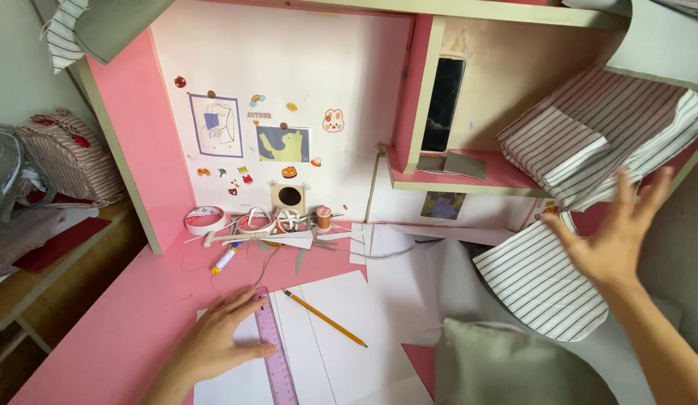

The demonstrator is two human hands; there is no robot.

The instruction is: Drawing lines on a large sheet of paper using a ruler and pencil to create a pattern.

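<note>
Here, the left hand (218, 341) lies flat, fingers spread, on a white paper sheet (341, 330) on the pink tabletop (124, 322), fingertips touching a translucent purple plastic ruler (272, 349). Just right of the ruler lies a yellow pencil (324, 318). The right hand (615, 240) hovers open, holding nothing, near striped grey-and-white fabric pieces (540, 281) far right of the ruler. The fabric looks soft, light and floppy, probably best pinched at an edge; the ruler seems thin and stiff.
</note>
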